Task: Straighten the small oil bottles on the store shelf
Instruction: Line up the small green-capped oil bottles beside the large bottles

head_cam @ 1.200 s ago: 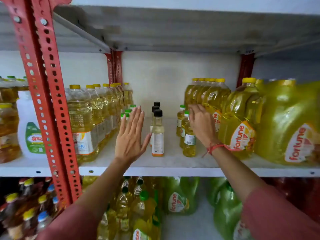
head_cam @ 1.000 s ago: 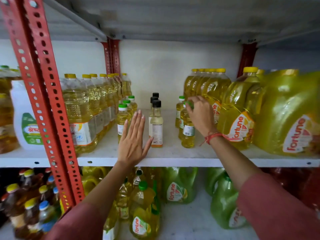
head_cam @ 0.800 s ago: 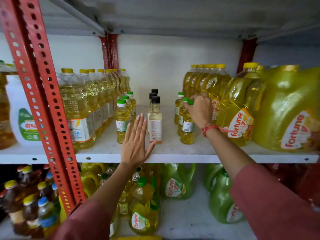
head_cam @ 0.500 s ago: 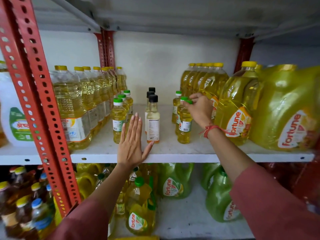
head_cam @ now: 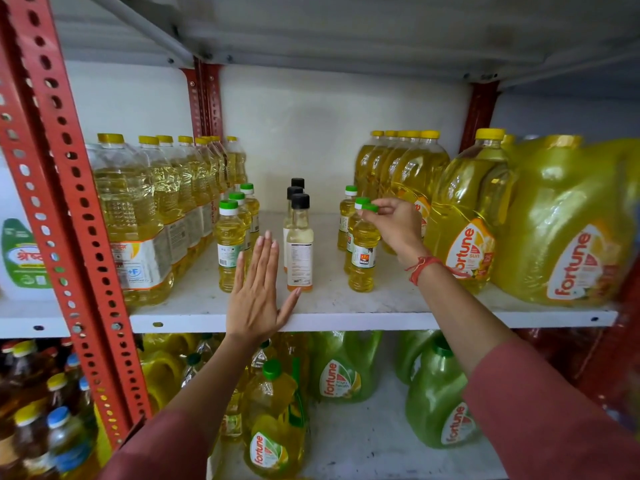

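Note:
Three short rows of small oil bottles stand on the white shelf (head_cam: 329, 320). The left row (head_cam: 229, 244) has green caps, the middle row (head_cam: 300, 244) black caps, the right row (head_cam: 363, 252) green caps. My right hand (head_cam: 398, 225) pinches the green cap of the front bottle of the right row, which stands upright. My left hand (head_cam: 256, 292) is flat with fingers together, held upright between the left and middle rows near the shelf's front edge, touching no bottle that I can see.
Tall yellow-capped oil bottles (head_cam: 138, 216) line the left side, large Fortune jugs (head_cam: 467, 216) the right. A red perforated upright (head_cam: 62, 202) stands at the left. The lower shelf holds green and yellow oil jugs (head_cam: 343, 368).
My left hand drew back from the shelf toward its front edge, uncovering the left row. My right hand shifted from the bottle's shoulder to pinching its cap.

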{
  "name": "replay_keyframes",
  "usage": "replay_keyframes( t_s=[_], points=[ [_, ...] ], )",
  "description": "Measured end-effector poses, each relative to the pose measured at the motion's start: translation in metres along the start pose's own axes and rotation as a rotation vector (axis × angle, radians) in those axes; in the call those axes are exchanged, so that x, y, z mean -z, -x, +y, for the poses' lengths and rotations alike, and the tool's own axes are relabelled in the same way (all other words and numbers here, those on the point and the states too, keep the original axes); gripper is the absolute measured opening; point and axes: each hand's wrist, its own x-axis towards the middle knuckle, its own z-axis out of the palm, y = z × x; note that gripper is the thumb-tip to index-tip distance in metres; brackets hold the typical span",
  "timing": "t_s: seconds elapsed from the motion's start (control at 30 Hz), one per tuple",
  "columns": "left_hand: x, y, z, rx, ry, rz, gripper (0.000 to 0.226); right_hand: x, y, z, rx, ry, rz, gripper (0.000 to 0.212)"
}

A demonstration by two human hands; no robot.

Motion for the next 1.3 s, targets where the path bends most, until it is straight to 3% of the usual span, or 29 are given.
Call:
replay_keyframes(
  t_s=[0.43, 1.3],
  points=[
    [-0.001, 0.0, -0.001, 0.001, -0.004, -0.012, 0.086, 0.014, 0.014, -0.004, -0.001, -0.062, 0.062, 0.048],
    [0.003, 0.001, 0.001, -0.038, 0.0, -0.023, 0.085, 0.045, 0.037, -0.007, 0.07, -0.01, 0.016, 0.047]
  ],
)
